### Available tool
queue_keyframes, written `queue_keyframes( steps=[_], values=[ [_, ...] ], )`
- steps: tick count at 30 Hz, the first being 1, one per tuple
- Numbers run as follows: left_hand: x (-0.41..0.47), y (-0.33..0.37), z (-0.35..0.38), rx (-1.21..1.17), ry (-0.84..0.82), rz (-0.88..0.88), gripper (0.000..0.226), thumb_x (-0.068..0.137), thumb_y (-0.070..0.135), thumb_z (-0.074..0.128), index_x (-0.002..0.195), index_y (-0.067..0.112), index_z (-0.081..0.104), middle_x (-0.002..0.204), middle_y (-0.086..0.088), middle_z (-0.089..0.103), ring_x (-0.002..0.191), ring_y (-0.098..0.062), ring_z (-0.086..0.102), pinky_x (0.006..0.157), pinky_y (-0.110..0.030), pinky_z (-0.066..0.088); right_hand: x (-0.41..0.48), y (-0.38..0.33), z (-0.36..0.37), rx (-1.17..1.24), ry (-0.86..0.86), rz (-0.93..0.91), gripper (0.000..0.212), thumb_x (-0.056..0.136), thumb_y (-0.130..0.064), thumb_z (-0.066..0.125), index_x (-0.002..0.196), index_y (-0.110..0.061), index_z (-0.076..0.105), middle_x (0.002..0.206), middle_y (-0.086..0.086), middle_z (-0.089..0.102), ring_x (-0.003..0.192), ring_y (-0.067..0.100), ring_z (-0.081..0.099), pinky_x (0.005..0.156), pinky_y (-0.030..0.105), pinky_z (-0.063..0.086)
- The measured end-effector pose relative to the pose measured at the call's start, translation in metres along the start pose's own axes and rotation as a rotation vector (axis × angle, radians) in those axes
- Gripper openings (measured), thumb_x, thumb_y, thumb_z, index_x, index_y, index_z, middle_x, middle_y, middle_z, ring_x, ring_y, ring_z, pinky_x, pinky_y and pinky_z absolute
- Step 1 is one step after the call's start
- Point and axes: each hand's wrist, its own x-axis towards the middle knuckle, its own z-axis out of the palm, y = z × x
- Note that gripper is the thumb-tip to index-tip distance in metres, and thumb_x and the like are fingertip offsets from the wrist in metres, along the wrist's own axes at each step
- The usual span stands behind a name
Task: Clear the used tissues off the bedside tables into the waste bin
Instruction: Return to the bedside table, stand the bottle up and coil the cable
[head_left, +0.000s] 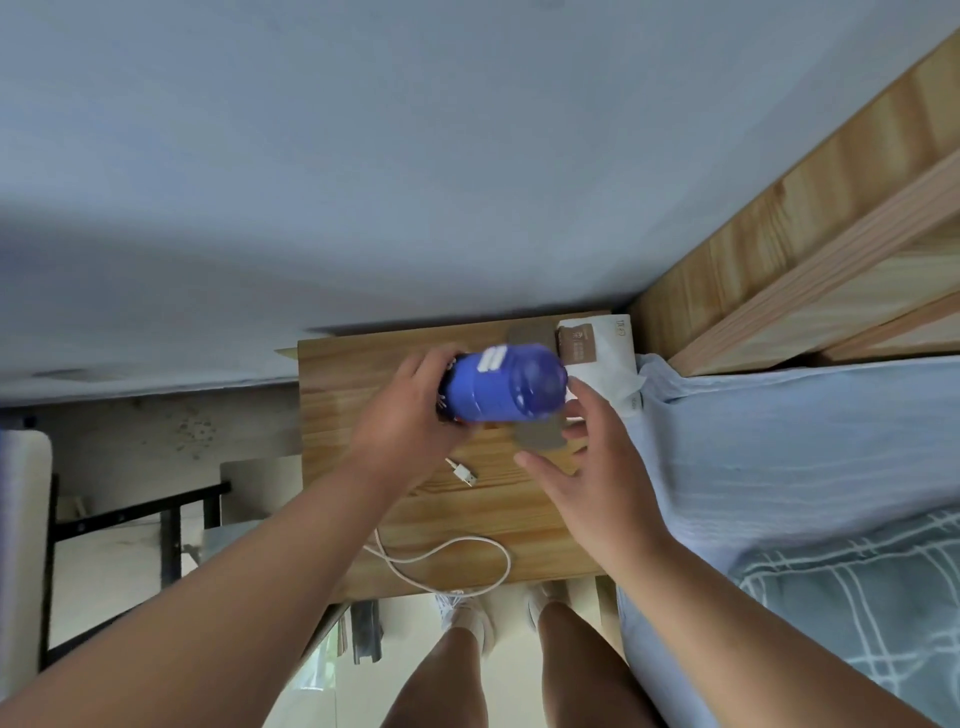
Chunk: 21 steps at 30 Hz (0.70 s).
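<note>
I look straight down at a wooden bedside table. My left hand grips a blue bottle by its cap end and holds it tilted on its side above the table. My right hand hovers open just right of the bottle's base, fingers spread, not clearly touching it. A white tissue pack with a brown label lies at the table's far right corner, with a tissue sticking out of it. Two brown pads, one beyond the bottle and one under it, lie on the table. No waste bin shows.
A white USB cable loops across the table's near edge. The bed with a pale blue sheet and a checked blanket lies to the right, under a wooden headboard. A black metal frame stands left. My legs are below.
</note>
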Motion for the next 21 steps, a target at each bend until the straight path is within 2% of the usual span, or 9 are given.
queue_keyframes(
  steps=[3,5,8,9,12,14,15,17,21],
  values=[
    [0.015,0.008,0.005,-0.224,0.064,-0.134,0.08,0.066,0.038,0.095,0.131,0.047,0.049,0.111,0.019,0.07,0.096,-0.012,0.067,0.075,-0.033,0.053,0.003,0.006,0.0,-0.04,-0.025,0.039,0.082,0.085,-0.042,0.079,0.154,-0.03,0.037,0.136,-0.011,0.059,0.11,0.003,0.059,0.091,0.03,0.055],
    [0.023,0.01,0.012,-0.35,0.09,-0.21,0.077,0.067,0.038,0.095,0.128,0.047,0.049,0.104,0.021,0.073,0.095,-0.01,0.07,0.079,-0.033,0.058,0.0,0.014,0.004,-0.068,-0.037,0.062,0.072,0.089,-0.038,0.077,0.152,-0.029,0.042,0.134,-0.011,0.061,0.109,0.004,0.06,0.09,0.027,0.054],
    [0.034,0.009,0.029,-0.509,0.132,-0.255,0.073,0.068,0.029,0.096,0.127,0.036,0.054,0.098,0.036,0.071,0.09,0.01,0.067,0.071,-0.007,0.05,-0.006,0.027,0.011,-0.142,-0.044,0.082,0.061,0.093,-0.033,0.073,0.148,-0.027,0.048,0.123,-0.014,0.063,0.104,0.003,0.06,0.087,0.023,0.051],
    [0.037,0.008,0.034,-0.539,0.145,-0.251,0.072,0.069,0.025,0.097,0.127,0.033,0.055,0.096,0.039,0.07,0.088,0.013,0.067,0.071,-0.004,0.049,-0.009,0.031,0.013,-0.156,-0.047,0.089,0.058,0.094,-0.031,0.072,0.147,-0.027,0.049,0.12,-0.015,0.062,0.103,0.003,0.06,0.086,0.023,0.05],
    [0.042,0.004,0.042,-0.576,0.17,-0.226,0.068,0.07,0.02,0.097,0.128,0.02,0.061,0.102,0.021,0.076,0.094,0.003,0.071,0.077,-0.01,0.053,-0.017,0.039,0.018,-0.188,-0.055,0.102,0.053,0.094,-0.031,0.07,0.144,-0.028,0.052,0.116,-0.017,0.061,0.101,0.0,0.057,0.086,0.024,0.05],
    [0.042,0.001,0.046,-0.598,0.189,-0.192,0.059,0.071,0.018,0.097,0.122,0.015,0.067,0.107,0.002,0.078,0.1,-0.012,0.074,0.087,-0.025,0.06,-0.02,0.043,0.019,-0.192,-0.062,0.11,0.052,0.095,-0.03,0.07,0.144,-0.028,0.053,0.114,-0.017,0.06,0.099,-0.001,0.056,0.085,0.022,0.049],
    [0.041,-0.001,0.047,-0.61,0.194,-0.17,0.055,0.071,0.018,0.096,0.119,0.015,0.069,0.108,-0.001,0.079,0.101,-0.016,0.075,0.09,-0.03,0.061,-0.021,0.044,0.02,-0.195,-0.066,0.113,0.051,0.095,-0.03,0.069,0.143,-0.027,0.053,0.114,-0.017,0.06,0.098,-0.001,0.056,0.084,0.021,0.048],
    [0.036,-0.005,0.049,-0.621,0.193,-0.145,0.052,0.071,0.018,0.096,0.116,0.019,0.071,0.108,0.001,0.079,0.102,-0.014,0.074,0.093,-0.031,0.06,-0.022,0.044,0.021,-0.207,-0.074,0.118,0.05,0.095,-0.029,0.069,0.142,-0.027,0.054,0.112,-0.017,0.061,0.097,-0.001,0.055,0.083,0.02,0.045],
    [0.033,-0.009,0.053,-0.549,0.131,-0.178,0.058,0.066,0.031,0.098,0.115,0.024,0.068,0.1,0.016,0.075,0.093,-0.001,0.071,0.083,-0.017,0.056,-0.022,0.043,0.024,-0.222,-0.123,0.133,0.047,0.095,-0.031,0.068,0.14,-0.03,0.055,0.11,-0.018,0.061,0.095,-0.001,0.055,0.084,0.023,0.048]
  ],
)
